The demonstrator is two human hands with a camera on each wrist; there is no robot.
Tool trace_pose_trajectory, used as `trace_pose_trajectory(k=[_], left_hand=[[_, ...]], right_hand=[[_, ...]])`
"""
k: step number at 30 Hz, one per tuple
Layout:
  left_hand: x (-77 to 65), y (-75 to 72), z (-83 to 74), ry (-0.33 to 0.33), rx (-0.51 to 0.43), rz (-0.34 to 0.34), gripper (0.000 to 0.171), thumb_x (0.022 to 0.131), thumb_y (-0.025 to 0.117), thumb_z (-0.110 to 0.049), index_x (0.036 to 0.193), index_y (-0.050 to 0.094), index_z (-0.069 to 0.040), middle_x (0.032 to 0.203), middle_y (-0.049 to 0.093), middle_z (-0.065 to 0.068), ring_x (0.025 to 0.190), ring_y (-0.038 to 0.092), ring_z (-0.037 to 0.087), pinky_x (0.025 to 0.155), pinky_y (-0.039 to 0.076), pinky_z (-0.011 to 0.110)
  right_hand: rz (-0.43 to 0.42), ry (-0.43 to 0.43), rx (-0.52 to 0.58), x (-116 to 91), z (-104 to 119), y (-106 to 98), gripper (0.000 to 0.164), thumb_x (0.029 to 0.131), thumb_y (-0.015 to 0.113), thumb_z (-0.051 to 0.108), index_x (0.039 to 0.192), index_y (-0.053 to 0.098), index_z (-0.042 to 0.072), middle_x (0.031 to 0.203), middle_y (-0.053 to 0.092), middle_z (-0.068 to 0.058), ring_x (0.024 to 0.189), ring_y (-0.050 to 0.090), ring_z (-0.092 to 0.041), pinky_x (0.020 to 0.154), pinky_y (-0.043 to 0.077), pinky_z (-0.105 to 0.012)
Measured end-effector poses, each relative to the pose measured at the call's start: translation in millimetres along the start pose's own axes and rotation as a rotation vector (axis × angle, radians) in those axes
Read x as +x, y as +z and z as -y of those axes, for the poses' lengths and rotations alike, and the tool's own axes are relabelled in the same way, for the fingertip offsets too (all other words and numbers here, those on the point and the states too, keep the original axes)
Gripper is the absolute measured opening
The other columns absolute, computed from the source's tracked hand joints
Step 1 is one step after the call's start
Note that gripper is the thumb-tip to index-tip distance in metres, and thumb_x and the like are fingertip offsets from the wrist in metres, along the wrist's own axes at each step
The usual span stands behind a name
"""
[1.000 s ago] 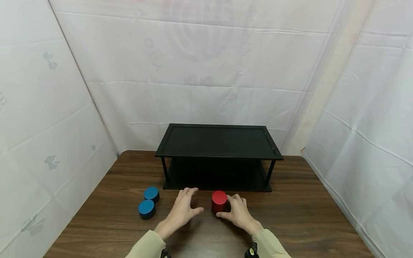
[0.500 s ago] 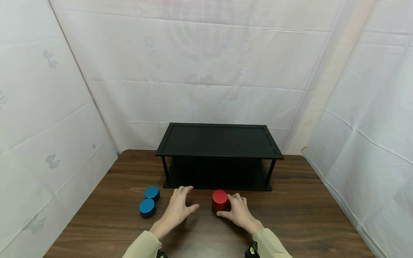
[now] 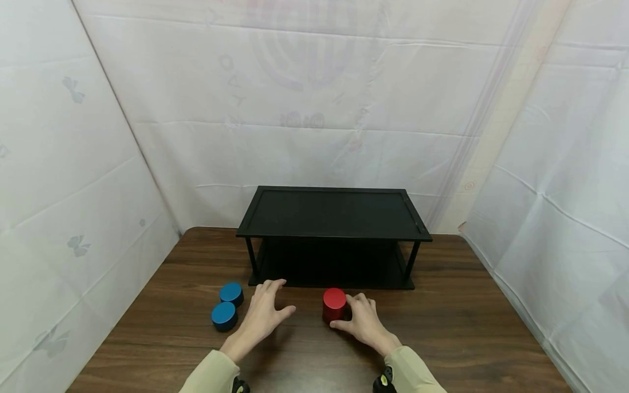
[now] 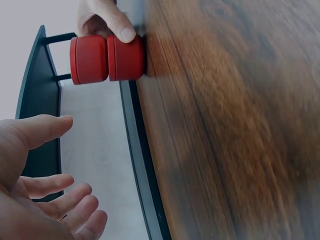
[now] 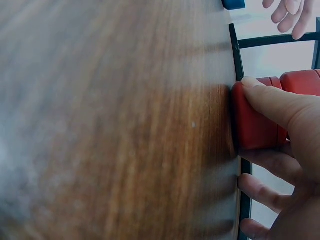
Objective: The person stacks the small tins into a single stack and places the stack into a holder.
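Observation:
Two small round red tins stand stacked on the table, the upper red tin point(image 3: 334, 298) resting on the lower red tin point(image 4: 129, 60). My right hand point(image 3: 363, 323) grips the lower tin from the right, thumb on its near side and fingers behind it. My left hand point(image 3: 260, 314) hovers to the left of the stack, fingers spread, palm toward it, holding nothing. Left of that hand sit two blue tins, a farther blue tin point(image 3: 231, 293) and a nearer blue tin point(image 3: 224, 316), close together.
A black two-level rack point(image 3: 334, 213) stands at the back of the brown wooden table point(image 3: 472, 327), just beyond the red tins. White sheeting point(image 3: 314, 153) hangs behind the table and along both sides.
My left hand has drawn away to the left from the red tins, toward the blue ones. The right hand and the red stack have stayed in place.

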State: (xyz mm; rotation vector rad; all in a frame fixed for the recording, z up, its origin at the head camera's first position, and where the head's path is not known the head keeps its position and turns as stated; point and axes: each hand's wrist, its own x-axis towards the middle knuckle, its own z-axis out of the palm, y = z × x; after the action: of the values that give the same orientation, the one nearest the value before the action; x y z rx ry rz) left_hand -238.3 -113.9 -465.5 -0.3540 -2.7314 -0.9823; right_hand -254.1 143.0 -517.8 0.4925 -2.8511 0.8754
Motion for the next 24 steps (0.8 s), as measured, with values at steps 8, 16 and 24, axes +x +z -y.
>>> trace_pose_trajectory(k=[8, 16, 24], left_hand=[[-1.9, -8.2, 6.0, -0.018, -0.004, -0.024, 0.06, 0.081, 0.077, -0.022, 0.132, 0.053, -0.001, 0.123, 0.058, 0.018, 0.115, 0.05, 0.035, 0.097, 0.044, 0.055], [-5.8, -16.5, 14.6, -0.058, 0.016, -0.022, 0.061, 0.082, 0.076, -0.023, 0.134, 0.052, -0.002, 0.129, 0.055, 0.019, 0.111, 0.048, 0.033, 0.089, 0.046, 0.049], [-8.7, -26.0, 24.0, -0.079, 0.035, -0.044, 0.062, 0.082, 0.076, -0.022, 0.135, 0.051, 0.001, 0.13, 0.053, 0.023, 0.111, 0.048, 0.036, 0.09, 0.044, 0.052]], right_hand=[[0.001, 0.005, 0.004, 0, 0, -1, 0.068, 0.073, 0.082, 0.041, 0.121, 0.061, -0.002, 0.105, 0.064, -0.012, 0.099, 0.052, -0.022, 0.091, 0.035, -0.05], [-0.01, -0.004, 0.004, -1, 1, -1, 0.066, 0.072, 0.082, 0.04, 0.119, 0.062, -0.001, 0.104, 0.065, -0.011, 0.098, 0.052, -0.021, 0.09, 0.034, -0.048], [-0.004, 0.001, 0.006, -1, 1, -1, 0.067, 0.073, 0.082, 0.04, 0.121, 0.061, -0.001, 0.106, 0.064, -0.011, 0.101, 0.052, -0.023, 0.091, 0.035, -0.05]])
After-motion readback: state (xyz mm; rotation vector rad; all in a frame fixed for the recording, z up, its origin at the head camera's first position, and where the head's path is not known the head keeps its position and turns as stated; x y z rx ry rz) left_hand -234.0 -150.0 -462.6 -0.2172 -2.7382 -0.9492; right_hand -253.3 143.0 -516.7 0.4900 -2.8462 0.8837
